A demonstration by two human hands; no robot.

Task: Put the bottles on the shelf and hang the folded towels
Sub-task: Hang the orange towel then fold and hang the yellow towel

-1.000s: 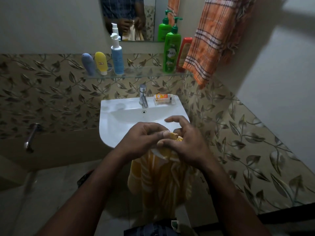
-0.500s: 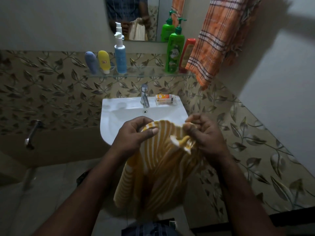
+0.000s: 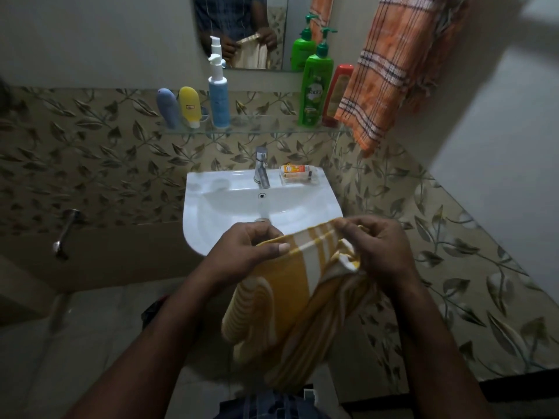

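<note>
From the head view, a yellow striped towel (image 3: 290, 300) is held in front of the sink (image 3: 211, 207), its top edge pinched by the left hand (image 3: 245, 252) and the right hand (image 3: 375, 249), both grips closed on cloth. Five bottles are already stood on the shelf (image 3: 257, 127); an orange towel (image 3: 390, 71) is hung. Folding seems in hand; hanging is judged next, calling for a lift toward the right wall

Five bottles stand on the shelf (image 3: 251, 130) above the sink (image 3: 211, 207): three at its left end, two at its right. A hung towel (image 3: 390, 71) drapes right of them. The tap (image 3: 261, 170) rises behind the basin, a small box (image 3: 296, 170) just right of it.
</note>
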